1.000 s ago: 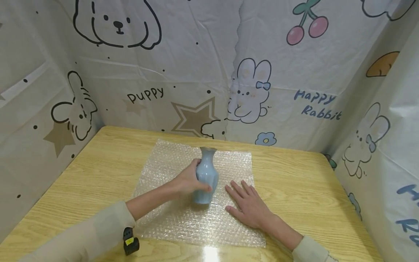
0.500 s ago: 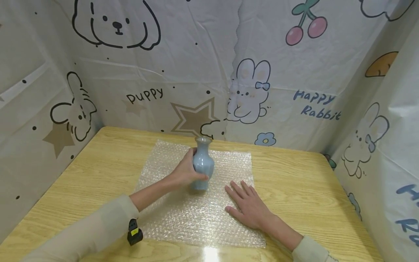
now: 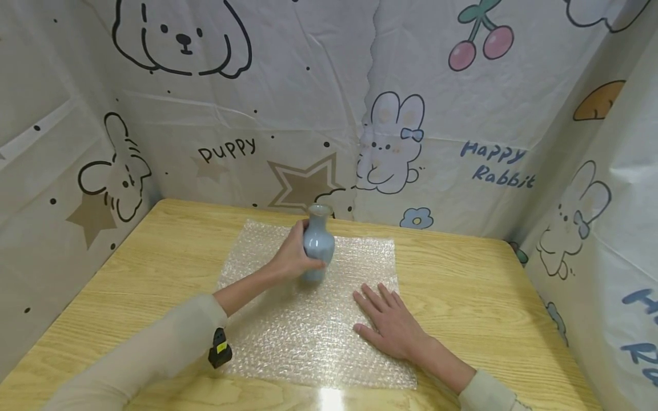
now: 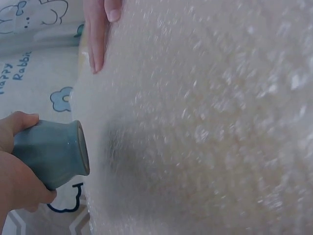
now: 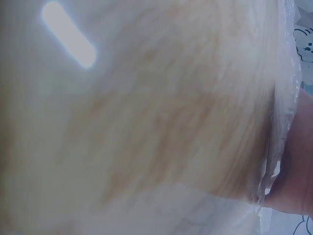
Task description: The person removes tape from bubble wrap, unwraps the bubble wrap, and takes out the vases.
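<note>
A glossy pale blue vase (image 3: 319, 242) with a narrow neck and flared rim is held near upright by my left hand (image 3: 293, 254), thumb in front and fingers behind its body. In the left wrist view the foot of the vase (image 4: 54, 152) hangs a little above the bubble wrap, with a shadow below it. My right hand (image 3: 393, 325) lies flat, fingers spread, on the right part of the bubble wrap sheet (image 3: 308, 337). The right wrist view shows only part of that hand (image 5: 298, 152) beside the wrap's edge.
The bubble wrap lies spread on a yellow wood-grain table (image 3: 462, 297). A cloth with cartoon prints (image 3: 288, 85) hangs along the back and both sides of the table. A small black device with a yellow mark (image 3: 220, 349) is on the left sleeve.
My left hand has raised the vase and moved it away toward the back of the bubble wrap, slightly left. My right hand has stayed in place.
</note>
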Available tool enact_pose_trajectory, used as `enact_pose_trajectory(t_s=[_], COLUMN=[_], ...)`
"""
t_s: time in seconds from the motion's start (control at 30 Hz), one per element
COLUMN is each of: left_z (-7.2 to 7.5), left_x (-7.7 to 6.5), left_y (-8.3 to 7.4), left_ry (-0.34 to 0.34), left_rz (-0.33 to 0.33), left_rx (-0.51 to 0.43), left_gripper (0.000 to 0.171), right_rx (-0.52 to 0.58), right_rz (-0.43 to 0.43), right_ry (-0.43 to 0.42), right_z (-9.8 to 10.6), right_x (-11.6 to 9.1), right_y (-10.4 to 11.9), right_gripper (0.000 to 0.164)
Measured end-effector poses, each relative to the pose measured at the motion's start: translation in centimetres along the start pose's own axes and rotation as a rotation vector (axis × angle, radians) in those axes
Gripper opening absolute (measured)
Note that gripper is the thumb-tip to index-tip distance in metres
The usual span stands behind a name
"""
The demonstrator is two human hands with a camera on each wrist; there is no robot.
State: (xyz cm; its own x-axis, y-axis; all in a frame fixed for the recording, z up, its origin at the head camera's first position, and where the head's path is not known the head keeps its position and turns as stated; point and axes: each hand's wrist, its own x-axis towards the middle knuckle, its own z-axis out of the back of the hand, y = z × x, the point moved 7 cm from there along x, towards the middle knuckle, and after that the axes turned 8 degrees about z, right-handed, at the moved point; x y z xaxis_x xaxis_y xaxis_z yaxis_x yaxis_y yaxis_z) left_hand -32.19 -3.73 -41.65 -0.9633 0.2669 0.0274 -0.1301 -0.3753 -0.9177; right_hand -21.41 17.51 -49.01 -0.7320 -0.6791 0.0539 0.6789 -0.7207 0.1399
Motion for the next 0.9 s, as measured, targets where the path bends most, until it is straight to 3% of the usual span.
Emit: enact_pose_trajectory(t_s=[0.9], left_z=[1.8], left_x=[5.1], left_y=[0.5], left_ry=[-0.127], left_rz=[0.044], left_rx=[0.081], left_gripper=[0.100], right_rx=[0.011], right_rz=[0.031], right_ry=[-0.015], right_z=[0.2], right_x=[0.0], right_y=[0.2], right_gripper=[0.068])
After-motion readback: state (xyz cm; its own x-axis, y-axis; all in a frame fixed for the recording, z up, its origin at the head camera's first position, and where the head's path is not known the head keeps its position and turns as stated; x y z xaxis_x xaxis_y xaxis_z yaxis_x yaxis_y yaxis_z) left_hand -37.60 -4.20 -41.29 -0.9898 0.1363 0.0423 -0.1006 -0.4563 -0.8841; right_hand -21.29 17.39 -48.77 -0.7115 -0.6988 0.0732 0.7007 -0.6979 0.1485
